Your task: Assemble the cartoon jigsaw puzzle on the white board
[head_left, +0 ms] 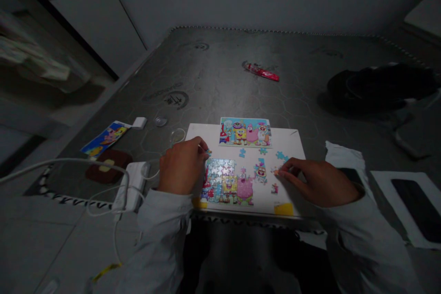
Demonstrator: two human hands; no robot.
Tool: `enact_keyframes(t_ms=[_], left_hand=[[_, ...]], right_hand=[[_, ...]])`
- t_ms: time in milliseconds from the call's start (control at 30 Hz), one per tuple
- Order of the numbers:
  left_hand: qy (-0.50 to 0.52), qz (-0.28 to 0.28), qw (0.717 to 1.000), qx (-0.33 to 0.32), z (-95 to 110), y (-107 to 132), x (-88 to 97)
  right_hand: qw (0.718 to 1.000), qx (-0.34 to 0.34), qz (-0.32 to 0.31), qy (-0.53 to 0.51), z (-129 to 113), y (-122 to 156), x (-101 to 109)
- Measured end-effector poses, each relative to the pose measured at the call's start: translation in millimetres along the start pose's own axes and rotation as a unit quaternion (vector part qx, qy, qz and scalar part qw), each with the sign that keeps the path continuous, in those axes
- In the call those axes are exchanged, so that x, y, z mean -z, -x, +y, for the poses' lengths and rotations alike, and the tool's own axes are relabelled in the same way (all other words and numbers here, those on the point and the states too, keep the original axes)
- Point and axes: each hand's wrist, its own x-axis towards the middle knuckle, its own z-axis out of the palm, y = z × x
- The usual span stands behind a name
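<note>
The left hand [182,165] rests curled at the puzzle's [227,187] upper-left edge, its fingers closed on a small blue piece [208,151], while the right hand [319,181] pinches a loose piece [276,172] flat on the white board [292,144], below the reference picture [245,132].

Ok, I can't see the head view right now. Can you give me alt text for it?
Two hands work a cartoon jigsaw on a white board: the left hand holds a piece at the puzzle's top left corner, the right hand pinches a loose piece. A reference picture lies at the board's far edge, a red wrapper beyond.
</note>
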Motion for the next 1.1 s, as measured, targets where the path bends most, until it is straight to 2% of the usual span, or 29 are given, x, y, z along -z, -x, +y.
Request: enact_keyframes(t_ms=[167,333,467,700,833,1000,1100], left_hand=[[-0.004,0.007,1.000,0.013,-2.2,2.8,5.5],[-0.025,0.013,0.999,0.044,-15.4,7.2,15.8],[-0.022,-0.019,0.998,0.048,-22.1,10.4,21.0],[-0.027,-0.074,0.996,0.052,-17.2,4.3,17.1],[-0.024,-0.067,0.996,0.054,-18.1,3.0,17.9],[0.063,0.023,0.998,-0.017,-0.2,5.4,16.5],[0.130,0.026,0.988,-0.081,24.0,6.9,5.5]], right_hand=[[1.000,0.009,0.002,-0.009,0.9,0.1,-0.1],[1.000,0.010,0.004,-0.010,0.4,-0.2,0.0],[1.000,0.007,0.003,-0.006,1.3,-0.8,-1.2],[1.000,0.007,0.007,0.000,3.7,-0.8,-2.9],[1.000,0.009,0.010,0.002,1.4,-1.4,-2.4],[1.000,0.021,0.012,0.001,-11.2,-0.4,-3.1],[0.999,0.048,0.009,0.019,-23.6,2.4,-4.4]])
